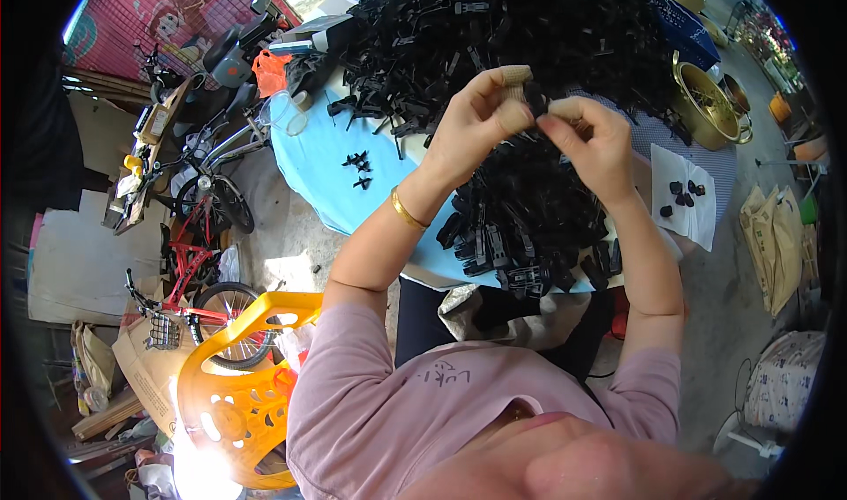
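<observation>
My left hand (pixel 476 120), with beige wraps on its thumb and a finger, pinches a small black plastic part (pixel 535 98) above the table. My right hand (pixel 598 142) meets it from the other side, its thumb and forefinger closed on the same part. The part's exact kind is too small to make out. Behind and below the hands spreads a large heap of black plastic clip-like pieces (pixel 415 50). A nearer pile of such pieces (pixel 503 244) lies at the table's front edge. Several small black bits (pixel 357 165) lie apart on the light-blue tabletop (pixel 309 173).
On the right, several black bits rest on a white sheet (pixel 684 169). Beyond it stands a gold-coloured pot (pixel 701 103) beside a blue box (pixel 684 28). A clear cup (pixel 287 113) is at the table's left edge. A yellow plastic chair (pixel 234 421) and bicycles (pixel 185 266) stand left.
</observation>
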A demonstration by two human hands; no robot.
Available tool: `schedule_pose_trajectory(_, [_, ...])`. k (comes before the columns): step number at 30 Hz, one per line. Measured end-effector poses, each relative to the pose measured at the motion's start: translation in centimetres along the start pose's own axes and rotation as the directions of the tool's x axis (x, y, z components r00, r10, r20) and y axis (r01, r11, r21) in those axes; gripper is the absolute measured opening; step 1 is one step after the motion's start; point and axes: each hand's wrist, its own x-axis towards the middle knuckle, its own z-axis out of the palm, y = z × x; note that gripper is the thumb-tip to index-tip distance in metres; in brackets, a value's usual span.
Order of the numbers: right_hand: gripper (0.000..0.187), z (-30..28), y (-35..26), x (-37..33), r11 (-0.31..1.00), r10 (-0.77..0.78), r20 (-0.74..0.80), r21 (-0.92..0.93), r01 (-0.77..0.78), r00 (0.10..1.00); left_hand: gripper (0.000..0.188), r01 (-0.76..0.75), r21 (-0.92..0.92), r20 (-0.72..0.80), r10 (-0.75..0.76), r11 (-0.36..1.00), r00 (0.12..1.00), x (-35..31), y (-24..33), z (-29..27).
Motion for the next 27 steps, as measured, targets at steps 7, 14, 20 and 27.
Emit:
schedule_pose_trajectory(7, [0.015, 0.4, 0.5, 0.0, 0.908, 0.354, 0.039, 0.227, -0.353, 0.935, 0.058, -0.223, 0.542, 0.061, 0.226, 0.811, 0.972, -0.1, -0.6, 0.0])
schedule_pose_trajectory(14, [0.013, -0.1, 0.8, -0.1, 0.794, 0.423, 0.109, 0.435, -0.426, 0.900, 0.039, -0.137, 0.253, 0.036, 0.132, 0.958, 0.991, -0.4, -1.1, 0.0])
schedule_pose_trajectory(20, [0.013, 0.4, 0.7, -0.2, 0.909, 0.322, 0.066, 0.257, -0.327, 0.945, 0.031, -0.140, 0.437, 0.034, 0.139, 0.889, 0.990, -0.5, -1.4, -0.1])
schedule_pose_trajectory(27, [0.013, 0.4, 0.2, -0.3, 0.881, 0.367, 0.117, 0.276, -0.385, 0.923, 0.022, -0.200, 0.348, -0.084, 0.243, 0.916, 0.966, -0.6, -1.7, 0.6])
